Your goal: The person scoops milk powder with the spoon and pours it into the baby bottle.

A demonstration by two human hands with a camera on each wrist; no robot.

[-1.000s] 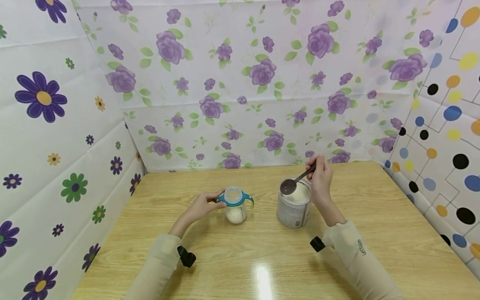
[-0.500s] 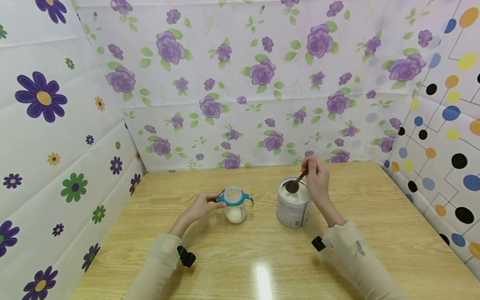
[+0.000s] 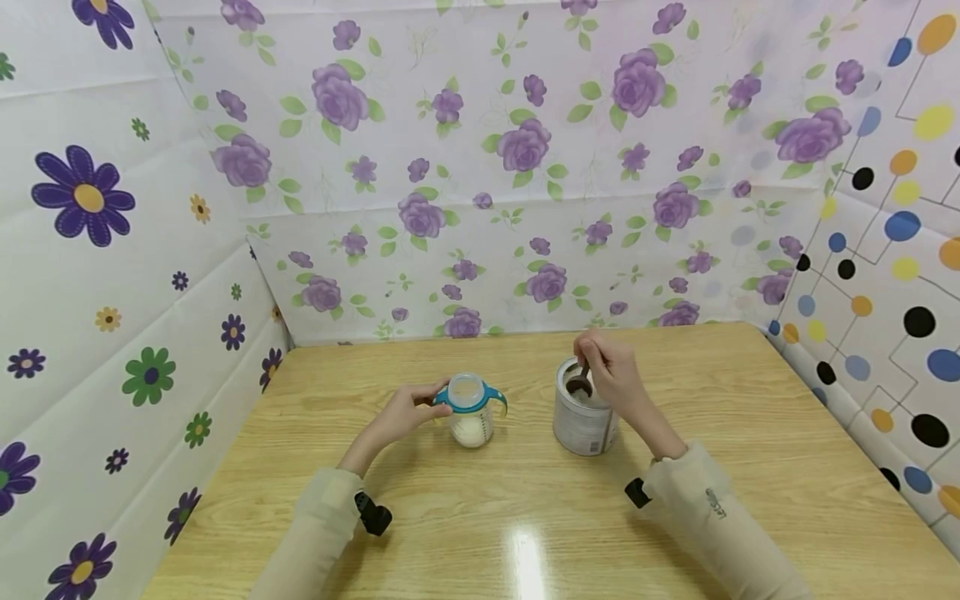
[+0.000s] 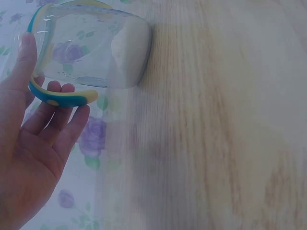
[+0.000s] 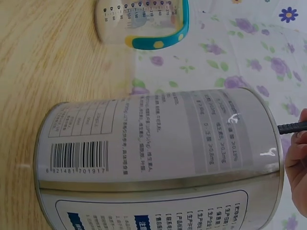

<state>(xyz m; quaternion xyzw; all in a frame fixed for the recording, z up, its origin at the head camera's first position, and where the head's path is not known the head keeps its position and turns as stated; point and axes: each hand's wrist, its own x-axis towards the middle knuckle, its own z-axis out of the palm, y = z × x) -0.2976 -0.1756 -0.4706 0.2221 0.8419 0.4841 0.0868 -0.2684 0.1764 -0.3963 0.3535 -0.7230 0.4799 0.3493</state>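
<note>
Two hands worked on a wooden table (image 3: 525, 517). The left hand (image 3: 397, 414) held a clear baby bottle (image 3: 471, 410) by its blue handle (image 3: 444, 402), fingers curled round it. The right hand (image 3: 611, 371) pinched a dark spoon (image 3: 579, 382) and dipped it down into a silver tin (image 3: 583, 417) just right of the bottle.

Only the head view showed both hands at once — and the spoon's bowl inside the tin. The left wrist view showed white powder (image 4: 132, 50) heaped at the bottle's bottom. The right wrist view showed the tin's barcode (image 5: 79, 158) and print up close, with just the spoon's handle (image 5: 291, 127) poking past the rim.
</note>
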